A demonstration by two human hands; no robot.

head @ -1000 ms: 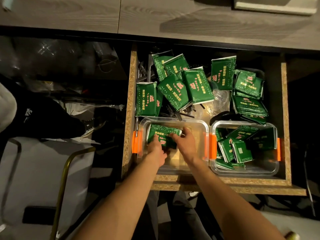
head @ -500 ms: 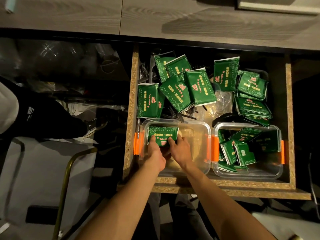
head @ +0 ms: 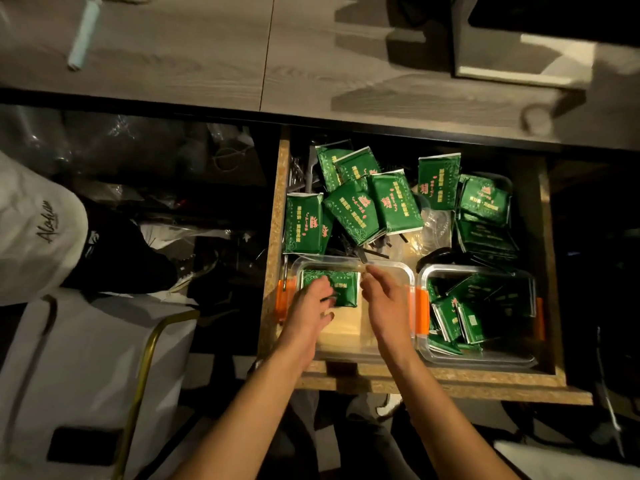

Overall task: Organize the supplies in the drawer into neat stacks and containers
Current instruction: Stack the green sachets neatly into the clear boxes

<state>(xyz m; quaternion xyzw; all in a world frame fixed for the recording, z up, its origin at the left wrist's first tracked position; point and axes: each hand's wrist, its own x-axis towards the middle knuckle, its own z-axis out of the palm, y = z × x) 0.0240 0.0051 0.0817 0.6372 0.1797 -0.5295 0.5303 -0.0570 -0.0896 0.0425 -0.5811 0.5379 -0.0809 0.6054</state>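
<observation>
Green packets (head: 360, 209) are lying mostly loose across the far half of the drawer (head: 273, 237), so most of the sorting is waiting. One packet (head: 343, 289) is sitting in the near-left clear box (head: 388, 268), where the left hand (head: 311, 303) is pressing on it, fingers bent. Just beside it, the right hand (head: 384, 299) is hovering with relaxed fingers, holding nothing. Several packets are leaning untidily in the near-right box (head: 478, 358).

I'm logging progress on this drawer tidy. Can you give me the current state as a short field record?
left container: holds one green packet, far-left corner
right container: several green packets, jumbled
loose packets: piled at the drawer's back
left hand: fingers on the packet
right hand: over the left container, holding nothing
</observation>
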